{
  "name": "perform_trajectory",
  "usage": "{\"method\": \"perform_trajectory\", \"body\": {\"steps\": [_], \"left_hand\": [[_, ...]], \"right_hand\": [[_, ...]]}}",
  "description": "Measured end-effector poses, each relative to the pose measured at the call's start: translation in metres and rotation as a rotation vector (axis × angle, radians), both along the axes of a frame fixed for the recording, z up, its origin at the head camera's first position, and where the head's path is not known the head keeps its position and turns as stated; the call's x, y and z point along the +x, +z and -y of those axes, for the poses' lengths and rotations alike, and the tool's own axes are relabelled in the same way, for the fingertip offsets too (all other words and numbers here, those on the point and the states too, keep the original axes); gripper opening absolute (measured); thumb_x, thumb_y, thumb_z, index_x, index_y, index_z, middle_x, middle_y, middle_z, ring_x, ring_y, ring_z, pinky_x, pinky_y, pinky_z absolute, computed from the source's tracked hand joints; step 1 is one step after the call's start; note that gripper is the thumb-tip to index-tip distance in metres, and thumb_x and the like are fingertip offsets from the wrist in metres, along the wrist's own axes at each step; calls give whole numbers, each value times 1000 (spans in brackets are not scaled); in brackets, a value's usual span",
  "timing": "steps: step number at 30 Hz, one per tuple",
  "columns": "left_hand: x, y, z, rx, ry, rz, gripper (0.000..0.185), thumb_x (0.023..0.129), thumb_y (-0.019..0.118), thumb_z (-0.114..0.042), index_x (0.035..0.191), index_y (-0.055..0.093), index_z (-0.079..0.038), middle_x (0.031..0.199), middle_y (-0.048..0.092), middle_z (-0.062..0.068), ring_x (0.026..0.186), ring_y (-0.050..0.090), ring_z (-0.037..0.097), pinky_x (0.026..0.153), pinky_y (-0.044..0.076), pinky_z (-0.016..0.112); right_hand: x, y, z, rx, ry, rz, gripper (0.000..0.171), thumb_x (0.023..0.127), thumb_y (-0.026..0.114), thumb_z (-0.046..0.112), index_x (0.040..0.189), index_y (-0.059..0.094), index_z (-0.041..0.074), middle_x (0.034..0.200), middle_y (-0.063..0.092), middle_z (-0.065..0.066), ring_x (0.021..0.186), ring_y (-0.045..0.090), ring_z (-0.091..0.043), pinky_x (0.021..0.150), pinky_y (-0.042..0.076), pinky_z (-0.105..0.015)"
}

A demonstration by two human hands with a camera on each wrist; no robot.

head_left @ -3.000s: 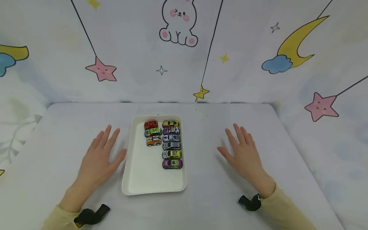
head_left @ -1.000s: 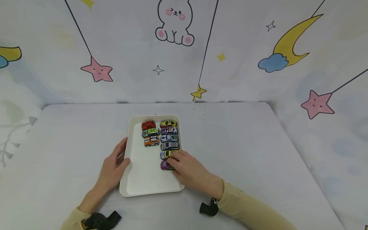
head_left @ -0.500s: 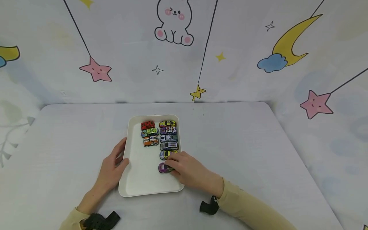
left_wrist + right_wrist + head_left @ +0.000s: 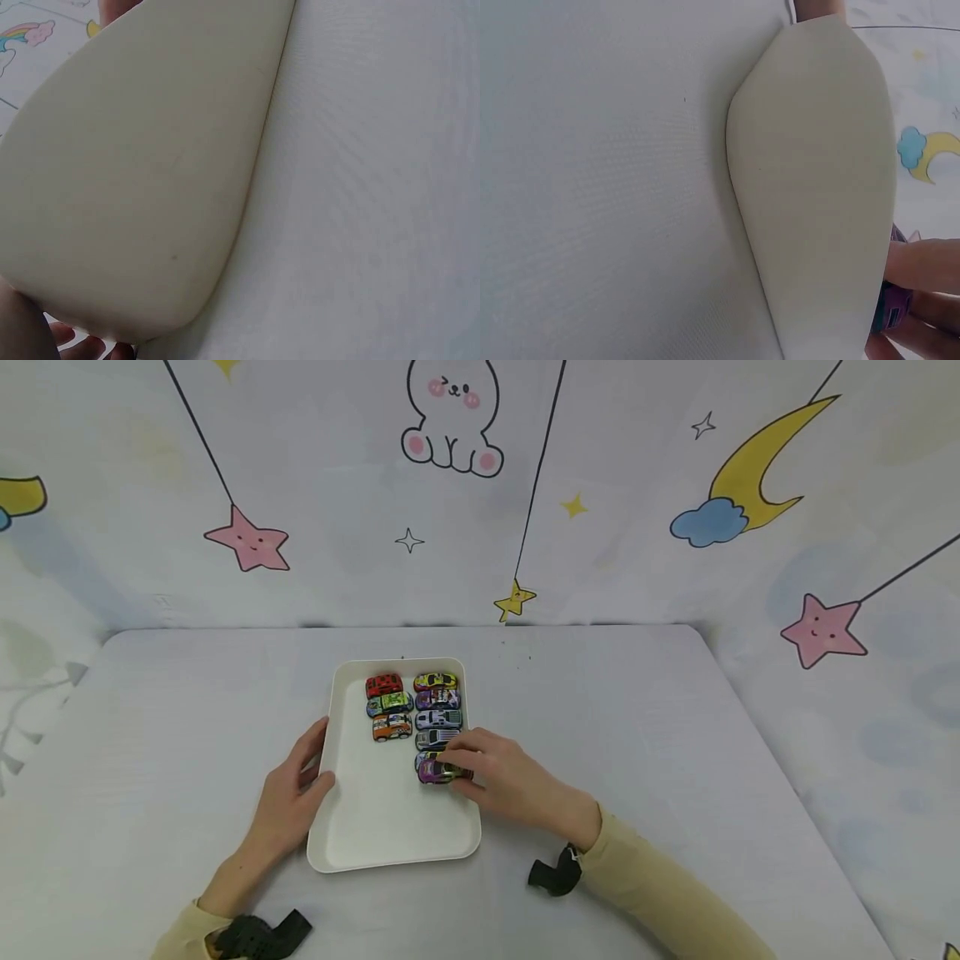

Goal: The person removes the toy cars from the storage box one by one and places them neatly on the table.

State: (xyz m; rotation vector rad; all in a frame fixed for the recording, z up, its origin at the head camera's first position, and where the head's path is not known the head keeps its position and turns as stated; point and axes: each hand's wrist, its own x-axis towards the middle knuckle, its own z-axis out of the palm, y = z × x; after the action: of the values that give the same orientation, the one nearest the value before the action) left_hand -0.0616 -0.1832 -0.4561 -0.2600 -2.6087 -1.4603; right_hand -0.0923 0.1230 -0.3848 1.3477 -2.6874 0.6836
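Observation:
A white tray (image 4: pixel 390 858) lies on the table with two rows of small toy cars. The left row holds a red car (image 4: pixel 384 684), a green car (image 4: pixel 390 702) and an orange car (image 4: pixel 392 726). My right hand (image 4: pixel 480 774) pinches a purple car (image 4: pixel 432 771) and holds it over the near end of the right row (image 4: pixel 437 710), hiding most of a yellow car there. My left hand (image 4: pixel 294 792) grips the tray's left rim, thumb on the edge. The right wrist view shows the tray's outer wall (image 4: pixel 817 187) and fingers (image 4: pixel 924 266) on the purple car (image 4: pixel 891 309).
The tray's near half is bare. The white table (image 4: pixel 675 735) stretches out on both sides, closed in behind and at the sides by cartoon-printed cloth walls (image 4: pixel 600 527). In the left wrist view the tray wall (image 4: pixel 150 165) fills the picture.
Both hands came in from flat on the table. The left took the tray's rim. The right pinched the purple car at the row's near end and moved it away from me, over the yellow car.

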Motion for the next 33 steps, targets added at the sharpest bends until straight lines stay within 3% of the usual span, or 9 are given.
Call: {"method": "perform_trajectory", "body": {"steps": [8, 20, 33], "left_hand": [[0, -1, 0, -6, 3, 3, 69, 93, 51, 1, 158, 30, -12, 152, 43, 24, 135, 48, 44, 94, 32, 0], [0, -2, 1, 0, 4, 7, 70, 93, 51, 2, 158, 29, -13, 153, 42, 24, 135, 47, 45, 94, 32, 0], [0, -2, 0, 5, 6, 13, 69, 94, 52, 2, 157, 30, -12, 153, 43, 23, 135, 47, 44, 94, 32, 1]], "right_hand": [[-10, 2, -8, -83, -24, -48, 32, 85, 78, 6, 116, 73, 7, 114, 66, -6, 106, 62, -18, 84, 56, -25], [-41, 10, -39, -192, -176, 18, 36, 84, 78, 3, 119, 71, 6, 116, 68, -6, 108, 63, -21, 93, 55, -36], [-77, -19, -69, -229, -312, 99, 36, 85, 77, 6, 120, 70, 3, 117, 70, -10, 110, 65, -26, 97, 53, -44]]}}
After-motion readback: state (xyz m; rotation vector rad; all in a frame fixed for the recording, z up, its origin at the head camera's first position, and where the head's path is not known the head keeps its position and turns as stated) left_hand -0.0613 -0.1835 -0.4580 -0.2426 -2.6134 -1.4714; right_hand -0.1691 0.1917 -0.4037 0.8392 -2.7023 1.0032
